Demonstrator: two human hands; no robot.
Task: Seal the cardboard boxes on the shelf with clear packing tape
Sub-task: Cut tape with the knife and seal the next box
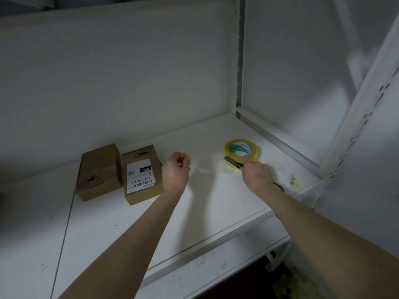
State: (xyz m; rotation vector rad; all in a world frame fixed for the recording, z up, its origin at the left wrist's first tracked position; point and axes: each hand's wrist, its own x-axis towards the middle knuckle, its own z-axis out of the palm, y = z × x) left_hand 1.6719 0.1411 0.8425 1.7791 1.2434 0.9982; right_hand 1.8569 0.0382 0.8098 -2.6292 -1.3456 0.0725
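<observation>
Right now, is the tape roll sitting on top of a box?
No, the tape roll lies on the shelf, apart from the boxes.

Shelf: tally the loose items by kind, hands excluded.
Cardboard boxes: 2
Tape roll, with a clear strip pulled out: 1
Cutter: 1
Total: 4

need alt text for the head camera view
A left hand pinches a strip of clear tape pulled from a tape roll; the right hand holds a utility knife beside the roll. A plain cardboard box and a labelled cardboard box sit to their left on the white shelf.
</observation>
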